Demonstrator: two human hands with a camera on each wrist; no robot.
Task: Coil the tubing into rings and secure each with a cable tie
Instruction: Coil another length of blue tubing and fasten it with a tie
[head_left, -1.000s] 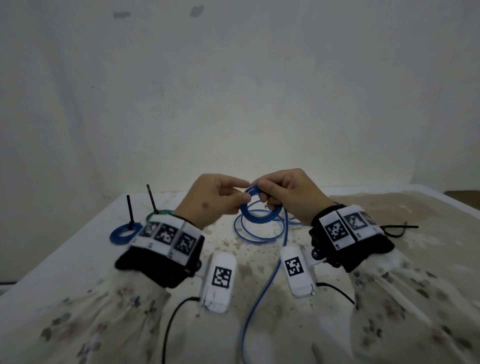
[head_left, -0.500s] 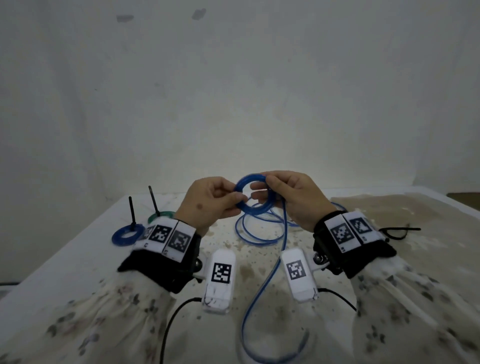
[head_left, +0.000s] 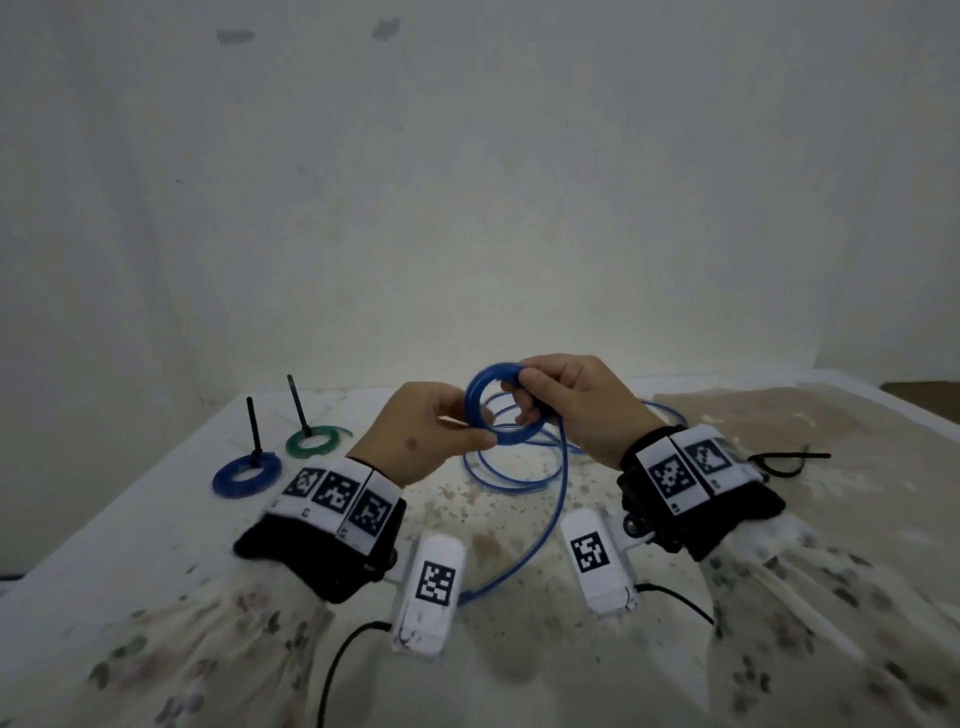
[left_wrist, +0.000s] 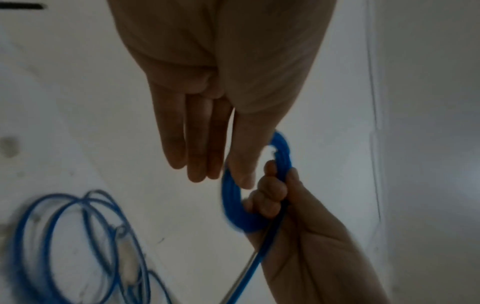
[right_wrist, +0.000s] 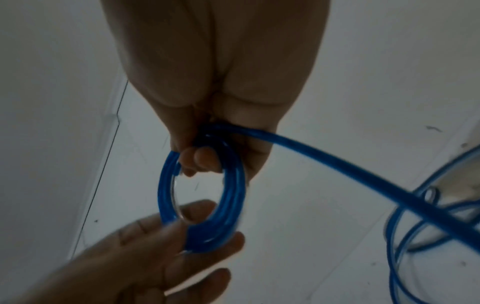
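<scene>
Middle of the bench (head_left: 519, 525) is cluttered with loose blue tubing (head_left: 511, 470) looping under the raised hands, one strand running to the near edge. Two tied rings, blue ring (head_left: 247, 474) and green ring (head_left: 313, 441), sit toward the far left corner with tie tails sticking up. A black cable tie (head_left: 787, 462) lies toward the right edge; open surface beyond it

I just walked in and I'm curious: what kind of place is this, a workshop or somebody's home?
Probably a bare, makeshift work spot, not a fitted workshop. A stained white table stands against a plain white wall, holding only loose blue tubing, two tied rings and a spare black cable tie.
</scene>
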